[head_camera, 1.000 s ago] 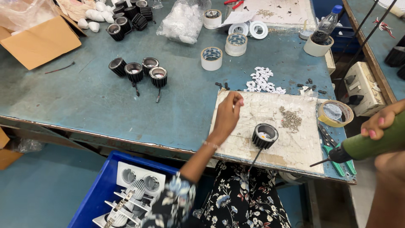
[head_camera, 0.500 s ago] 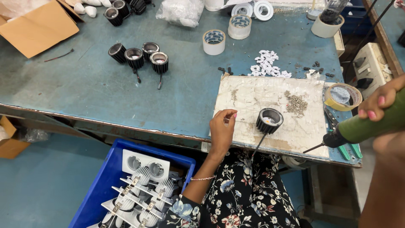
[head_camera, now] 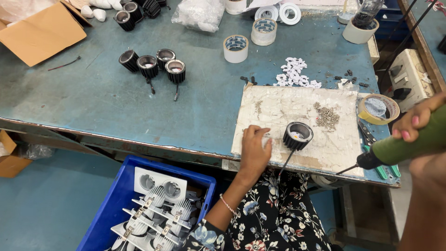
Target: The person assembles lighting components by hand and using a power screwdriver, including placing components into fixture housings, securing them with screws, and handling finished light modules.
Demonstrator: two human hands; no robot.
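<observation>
One black finned lamp housing on the pale work board. Four more black housings grouped on the counter, at least three others at the far edge. Five tape rolls: two patterned, two white, one yellowish. One blue crate. One green screwdriver. One cardboard box. Small white parts and screws too many to count.

Your left hand lies flat, fingers together, on the near edge of the worn white work mat, just beside the black finned lamp housing. That housing stands upright on the mat with its round opening facing up, a pale disc showing inside, and a thin wire trailing toward you. Your right hand grips a green electric screwdriver, angled down-left, its bit over the mat's near right corner.
</observation>
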